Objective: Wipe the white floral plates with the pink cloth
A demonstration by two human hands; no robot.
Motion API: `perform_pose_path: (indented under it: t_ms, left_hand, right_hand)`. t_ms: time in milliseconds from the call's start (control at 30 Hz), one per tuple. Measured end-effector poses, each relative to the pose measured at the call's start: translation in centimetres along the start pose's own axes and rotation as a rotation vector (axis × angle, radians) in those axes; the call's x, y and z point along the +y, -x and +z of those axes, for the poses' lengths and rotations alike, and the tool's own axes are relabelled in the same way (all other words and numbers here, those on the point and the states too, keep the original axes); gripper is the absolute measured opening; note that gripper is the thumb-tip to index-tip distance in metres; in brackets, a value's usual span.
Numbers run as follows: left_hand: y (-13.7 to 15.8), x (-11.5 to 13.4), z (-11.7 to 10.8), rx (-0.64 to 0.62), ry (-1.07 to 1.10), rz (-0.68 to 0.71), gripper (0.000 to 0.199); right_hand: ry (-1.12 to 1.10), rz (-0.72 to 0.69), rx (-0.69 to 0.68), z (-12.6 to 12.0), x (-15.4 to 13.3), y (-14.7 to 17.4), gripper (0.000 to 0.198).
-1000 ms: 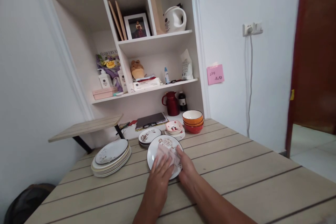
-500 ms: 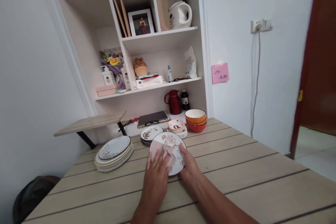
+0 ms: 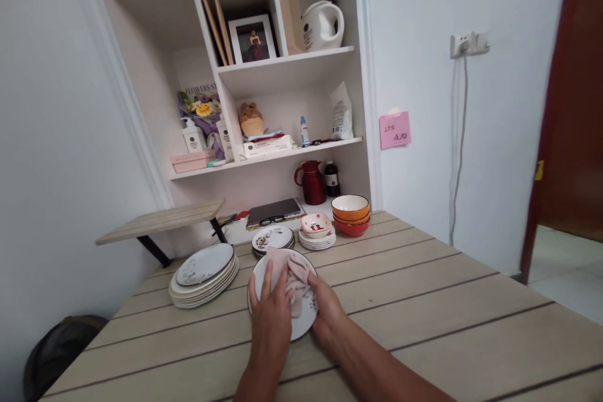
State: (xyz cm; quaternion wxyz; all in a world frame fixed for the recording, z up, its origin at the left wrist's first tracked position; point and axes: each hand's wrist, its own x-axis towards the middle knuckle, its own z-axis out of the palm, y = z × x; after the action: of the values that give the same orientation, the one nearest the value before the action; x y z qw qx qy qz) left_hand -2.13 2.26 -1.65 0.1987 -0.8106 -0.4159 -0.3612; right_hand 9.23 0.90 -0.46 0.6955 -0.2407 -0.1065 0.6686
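My right hand [image 3: 328, 313] grips the right rim of a white plate [image 3: 304, 324] with a dark edge and a floral print, tilted towards me above the table. A crumpled pale pink cloth [image 3: 296, 273] lies across the plate's face. Over it my left hand [image 3: 271, 314] presses with fingers spread, holding the cloth against the plate. The cloth's right fold reaches my right thumb. Part of the plate's left side is hidden behind my left hand.
On the wooden table [image 3: 424, 308] stand a stack of large plates [image 3: 202, 273], small floral plates [image 3: 272, 239], small white dishes [image 3: 318, 240] under a red-patterned dish [image 3: 316, 224], and orange and red bowls [image 3: 351, 217]. Behind are a red jug [image 3: 313, 183] and a raised wooden shelf [image 3: 160, 221].
The plate has moved left and slightly towards me, together with both hands. The cloth has shifted up and right across it and is more bunched, now reaching my right thumb.
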Motion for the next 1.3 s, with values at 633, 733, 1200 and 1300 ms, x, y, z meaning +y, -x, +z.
perform_pose_path:
  t_ms: [633,733,1200,1300]
  left_hand:
    - [0.3,-0.2,0.2,0.078,-0.155,0.112,0.043]
    - [0.5,-0.3,0.4,0.090,-0.177,0.054,0.037]
    - [0.4,1.1,0.3,0.005,-0.047,0.327,0.044]
    - [0.3,0.5,0.3,0.016,-0.100,0.179,0.043]
  right_hand:
    - [-0.015,0.077,-0.051,0.2,0.3,0.3,0.035]
    - [-0.057,0.116,-0.032,0.0,-0.7,-0.1,0.038]
    - [-0.012,0.150,0.066,-0.2,-1.0,0.0,0.034]
    - [-0.053,0.133,0.017,0.1,-0.4,0.0,0.034]
